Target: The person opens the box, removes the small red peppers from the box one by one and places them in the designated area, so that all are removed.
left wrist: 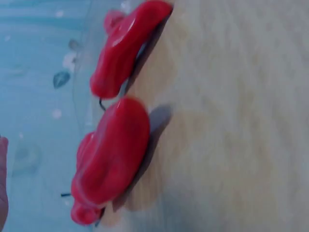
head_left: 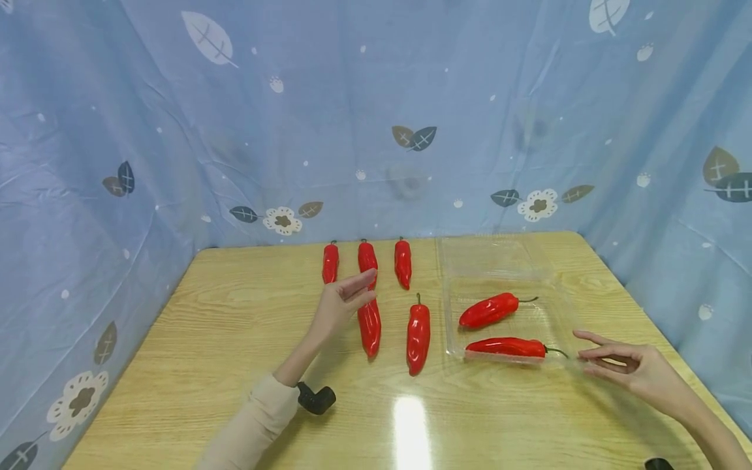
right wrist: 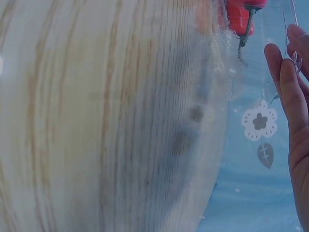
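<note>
My left hand (head_left: 343, 303) reaches over the red peppers on the table with fingers extended and nothing held. Partly behind its fingertips lies a back-row pepper (head_left: 367, 254), and just below them a front pepper (head_left: 369, 329). In the left wrist view, a finger (left wrist: 3, 186) shows at the left edge, apart from the peppers (left wrist: 116, 152). My right hand (head_left: 640, 375) is at the right front corner of a clear plastic box (head_left: 449, 320); its bent fingers and thumb appear to pinch the rim. Inside the box lie two peppers, one farther back (head_left: 489, 311) and one nearer (head_left: 508, 347).
More red peppers lie left of the box: one at the back left (head_left: 330, 263), another at the back (head_left: 403, 264), and one in front (head_left: 418, 338). The box's clear lid (head_left: 487, 254) is folded back. A blue patterned curtain (head_left: 352, 117) surrounds the wooden table (head_left: 223, 339).
</note>
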`<state>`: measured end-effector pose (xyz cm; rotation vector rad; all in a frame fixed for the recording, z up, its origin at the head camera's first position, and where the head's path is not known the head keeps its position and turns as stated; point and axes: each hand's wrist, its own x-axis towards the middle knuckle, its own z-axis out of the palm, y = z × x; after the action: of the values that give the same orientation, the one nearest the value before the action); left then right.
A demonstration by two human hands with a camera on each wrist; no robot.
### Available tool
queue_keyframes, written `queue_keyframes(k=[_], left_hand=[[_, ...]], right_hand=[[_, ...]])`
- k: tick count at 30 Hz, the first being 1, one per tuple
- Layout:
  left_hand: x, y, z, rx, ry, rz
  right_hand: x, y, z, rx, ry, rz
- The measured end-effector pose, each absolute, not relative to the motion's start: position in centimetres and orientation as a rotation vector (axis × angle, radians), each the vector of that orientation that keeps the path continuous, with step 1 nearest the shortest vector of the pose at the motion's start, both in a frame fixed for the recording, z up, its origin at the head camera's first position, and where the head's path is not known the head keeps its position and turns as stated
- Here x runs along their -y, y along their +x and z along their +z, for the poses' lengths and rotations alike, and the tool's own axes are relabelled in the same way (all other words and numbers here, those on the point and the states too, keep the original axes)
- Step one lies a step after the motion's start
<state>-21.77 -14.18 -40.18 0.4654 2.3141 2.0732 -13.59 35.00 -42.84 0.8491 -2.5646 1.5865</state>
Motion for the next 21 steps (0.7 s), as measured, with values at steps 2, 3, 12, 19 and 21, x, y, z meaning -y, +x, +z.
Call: queue_keyframes(k=[2,3,12,19,21], left_hand=[[13.7,-21.0,-40.1,-2.275,0.533,2.043],[13.4,-20.6,-40.1,-2.260,0.573,2.026],[10.3,-17.8,-40.4,-2.102,0.810,1.919],[6.5,-17.9,-41.4,-2.043,0.853,1.841],[5.3,-18.0,-41.5,-2.029,0.869,1.833]], right_hand=[[-34.9,-13.6,-42.7,2.563,0.846,1.584],[-34.9,-13.6,-42.7,2.563,0.846,1.583],[-34.7,-13.6,-42.6,2.550,0.852,1.581],[-34.8,-13.5,-42.6,2.574,0.835,1.607],[-34.8,-13.5,-42.5,2.569,0.844,1.614]])
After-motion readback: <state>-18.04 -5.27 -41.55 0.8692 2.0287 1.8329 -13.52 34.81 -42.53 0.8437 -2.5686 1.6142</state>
